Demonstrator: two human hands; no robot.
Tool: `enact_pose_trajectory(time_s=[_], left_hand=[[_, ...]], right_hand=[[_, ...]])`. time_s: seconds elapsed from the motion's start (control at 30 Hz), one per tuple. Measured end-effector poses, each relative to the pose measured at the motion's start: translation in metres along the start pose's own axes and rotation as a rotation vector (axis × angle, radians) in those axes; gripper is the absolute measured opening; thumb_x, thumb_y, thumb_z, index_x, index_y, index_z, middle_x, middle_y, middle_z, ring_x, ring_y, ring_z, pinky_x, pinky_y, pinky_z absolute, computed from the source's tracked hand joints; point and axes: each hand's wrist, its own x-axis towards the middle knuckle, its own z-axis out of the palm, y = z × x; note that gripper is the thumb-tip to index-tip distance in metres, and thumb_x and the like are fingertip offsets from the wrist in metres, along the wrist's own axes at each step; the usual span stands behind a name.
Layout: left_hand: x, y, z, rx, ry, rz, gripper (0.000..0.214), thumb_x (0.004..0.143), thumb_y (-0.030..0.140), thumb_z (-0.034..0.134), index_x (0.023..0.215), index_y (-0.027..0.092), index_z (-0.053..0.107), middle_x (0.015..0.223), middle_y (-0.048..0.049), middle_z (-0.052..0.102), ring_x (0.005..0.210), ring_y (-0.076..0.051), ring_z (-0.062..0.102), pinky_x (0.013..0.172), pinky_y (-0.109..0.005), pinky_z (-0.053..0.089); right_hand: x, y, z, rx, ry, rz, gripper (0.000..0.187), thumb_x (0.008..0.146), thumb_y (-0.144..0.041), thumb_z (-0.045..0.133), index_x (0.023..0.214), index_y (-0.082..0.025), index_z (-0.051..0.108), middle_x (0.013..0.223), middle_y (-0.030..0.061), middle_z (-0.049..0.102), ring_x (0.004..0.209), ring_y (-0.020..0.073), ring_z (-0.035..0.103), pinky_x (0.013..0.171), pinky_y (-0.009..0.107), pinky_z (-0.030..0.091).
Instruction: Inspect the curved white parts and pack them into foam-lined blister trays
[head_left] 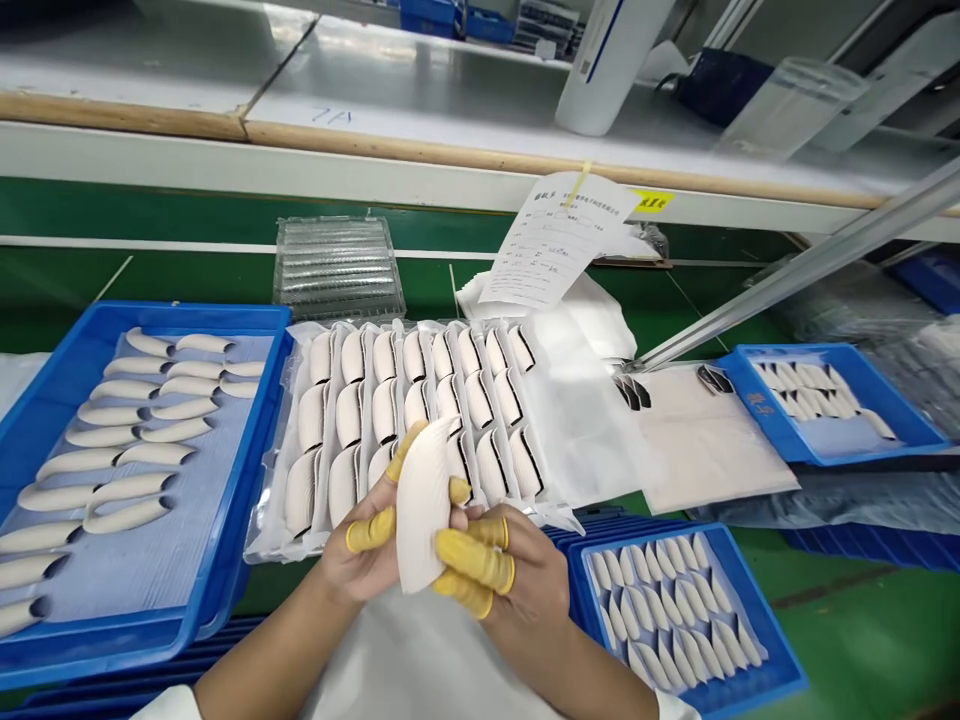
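A cream-white, curved, finely ribbed shell piece (421, 505) is held upright between both of my hands. My left hand (360, 550) grips its left edge, with yellow finger cots on thumb and finger. On its lower right side, the yellow-covered fingers of my right hand (517, 565) are pressed against the piece. Just beyond my hands lies a see-through plastic tray (259, 535), where similar pieces with dark edges stand in rows between white sheets. My hands and the held piece hide part of the front row.
Blue bins of similar pieces stand at the left (187, 620), lower right (780, 680) and far right (739, 370). A ridged plastic tray (337, 265) lies behind. A printed paper (559, 240) hangs from the shelf edge (420, 150). A slanted metal post (780, 285) crosses at right.
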Motion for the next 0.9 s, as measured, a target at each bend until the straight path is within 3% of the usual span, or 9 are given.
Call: enact_pose_trajectory(time_s=[0.13,0.27,0.43,0.53,0.67,0.73,0.8,0.9], left_hand=[[0.000,-0.006,-0.005,0.055,-0.068,-0.086,0.044,0.063,0.063,0.074,0.090,0.028,0.072,0.066,-0.0026,0.060,0.072,-0.022,0.068,0.078,-0.041,0.058],[0.002,-0.012,-0.009,0.100,-0.166,-0.173,0.061,0.058,0.074,0.070,0.104,0.035,0.069,0.071,-0.0026,0.061,0.064,-0.022,0.066,0.075,-0.046,0.057],[0.012,-0.009,-0.006,0.066,-0.330,-0.174,0.054,0.069,0.063,0.069,0.116,0.039,0.067,0.084,-0.0037,0.066,0.074,-0.023,0.069,0.085,-0.047,0.054],[0.018,-0.004,0.000,0.100,-0.287,-0.133,0.070,0.075,0.056,0.069,0.140,0.040,0.050,0.097,-0.0063,0.070,0.082,-0.025,0.070,0.084,-0.046,0.054],[0.016,-0.007,0.013,0.335,-0.026,-0.036,0.096,0.079,0.039,0.075,0.155,0.045,0.016,0.115,-0.0068,0.069,0.103,-0.026,0.067,0.092,-0.046,0.051],[0.014,-0.013,0.017,0.460,0.106,-0.008,0.096,0.083,0.033,0.073,0.154,0.049,0.011,0.122,-0.0057,0.067,0.111,-0.025,0.063,0.096,-0.044,0.050],[0.016,-0.017,0.017,0.550,0.145,0.014,0.089,0.084,0.033,0.072,0.153,0.049,0.019,0.125,-0.0059,0.065,0.114,-0.025,0.062,0.097,-0.043,0.051],[0.031,-0.016,0.007,0.611,0.095,0.092,0.066,0.083,0.037,0.072,0.144,0.043,0.045,0.129,-0.0069,0.064,0.114,-0.026,0.061,0.096,-0.040,0.052]], right_hand=[[-0.002,-0.006,-0.009,-0.069,-0.086,-0.087,0.048,0.086,-0.020,0.072,0.129,-0.040,0.063,0.088,-0.0001,0.074,0.078,0.0174,0.068,0.076,0.033,0.057],[-0.005,-0.011,-0.016,-0.099,-0.092,-0.125,0.045,0.089,-0.018,0.066,0.129,-0.040,0.063,0.083,-0.0006,0.076,0.078,0.0173,0.069,0.075,0.033,0.057],[-0.009,-0.010,-0.022,-0.103,-0.063,-0.086,0.043,0.089,-0.020,0.068,0.126,-0.040,0.064,0.080,0.0006,0.074,0.081,0.0194,0.070,0.076,0.034,0.058],[-0.010,-0.005,-0.023,-0.082,0.009,-0.053,0.038,0.086,-0.033,0.074,0.122,-0.037,0.064,0.086,0.0023,0.074,0.084,0.0205,0.070,0.074,0.033,0.058],[-0.012,0.004,-0.019,0.014,0.187,0.249,0.047,0.072,-0.047,0.084,0.108,-0.029,0.060,0.091,0.0015,0.070,0.079,0.0183,0.066,0.071,0.030,0.055],[-0.013,0.008,-0.018,0.125,0.232,0.444,0.045,0.069,-0.044,0.086,0.097,-0.027,0.055,0.084,-0.0022,0.066,0.071,0.0139,0.060,0.067,0.026,0.050],[-0.015,0.014,-0.020,0.360,0.211,0.607,0.049,0.067,-0.046,0.087,0.091,-0.026,0.050,0.076,-0.0046,0.061,0.067,0.0118,0.056,0.065,0.024,0.047],[-0.020,0.022,-0.029,0.871,0.038,0.806,0.060,0.063,-0.059,0.085,0.096,-0.025,0.049,0.069,-0.0044,0.062,0.061,0.0119,0.056,0.059,0.023,0.045]])
